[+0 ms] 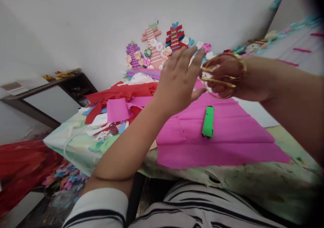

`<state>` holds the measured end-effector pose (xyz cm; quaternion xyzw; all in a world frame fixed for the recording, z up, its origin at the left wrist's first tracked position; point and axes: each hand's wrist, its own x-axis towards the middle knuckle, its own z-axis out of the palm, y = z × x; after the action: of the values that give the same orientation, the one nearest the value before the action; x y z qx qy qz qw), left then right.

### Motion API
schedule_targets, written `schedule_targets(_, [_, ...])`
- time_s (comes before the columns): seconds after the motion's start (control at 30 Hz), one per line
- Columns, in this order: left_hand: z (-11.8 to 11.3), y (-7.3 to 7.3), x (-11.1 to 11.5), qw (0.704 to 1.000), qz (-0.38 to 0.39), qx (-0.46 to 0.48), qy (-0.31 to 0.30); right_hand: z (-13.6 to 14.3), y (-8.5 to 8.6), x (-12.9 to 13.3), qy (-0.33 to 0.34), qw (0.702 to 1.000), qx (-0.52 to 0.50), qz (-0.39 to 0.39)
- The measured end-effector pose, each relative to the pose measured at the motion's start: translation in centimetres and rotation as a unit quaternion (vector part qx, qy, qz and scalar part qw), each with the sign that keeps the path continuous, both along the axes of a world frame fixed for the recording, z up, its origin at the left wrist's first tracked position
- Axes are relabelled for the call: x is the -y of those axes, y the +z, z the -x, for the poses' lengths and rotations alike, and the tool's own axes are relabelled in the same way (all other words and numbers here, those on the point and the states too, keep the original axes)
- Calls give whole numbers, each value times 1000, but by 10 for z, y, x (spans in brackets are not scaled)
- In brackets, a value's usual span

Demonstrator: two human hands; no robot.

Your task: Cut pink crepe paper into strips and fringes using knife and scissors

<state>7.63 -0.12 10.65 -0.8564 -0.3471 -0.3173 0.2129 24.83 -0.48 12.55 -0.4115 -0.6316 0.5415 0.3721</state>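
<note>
At far left, a dark-edged cabinet (50, 101) is noted by the pale wall (88, 25). On the cloth-covered table (76, 133), red and pink scraps (117, 110) are heaped. The left hand (177, 79) is raised, its fingers spread. On a pink sheet (235, 130), a green object (209, 121) is laid. Near the left fingertips, a gold looped implement (220, 82) is gripped by the right hand's (227, 76) curled fingers.

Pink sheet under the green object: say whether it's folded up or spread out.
Spread out: the pink sheet lies wide across the table, with crease lines visible.
</note>
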Motion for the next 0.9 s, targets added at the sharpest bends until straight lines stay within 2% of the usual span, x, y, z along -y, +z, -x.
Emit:
schedule_targets(0.07, [1,1,-15,1000,-3,-21,-4,14,0,-1,35,998,-39,24])
schedule_targets(0.17, [8,-6,-25,998,34,-60,-6,22,-7,-7,29,997,-56,42])
schedule_targets(0.33, [14,-12,-19,994,85,-74,-3,21,-19,-10,54,998,-34,29])
schedule_targets(0.47, [11,-18,-14,989,143,-32,-11,22,-20,-7,52,998,-39,27])
schedule_targets(0.57, [7,-25,-13,987,156,1,-34,24,-21,-4,48,998,-29,-20])
schedule_targets(0.67, [6,-29,-12,983,176,35,-25,22,-27,-1,58,996,-17,-61])
schedule_targets(0.8, [6,-28,-8,978,200,52,-15,11,-32,0,111,986,31,-116])
schedule_targets(0.9, [2,-26,-3,971,238,21,-31,0,-31,2,156,962,102,-200])
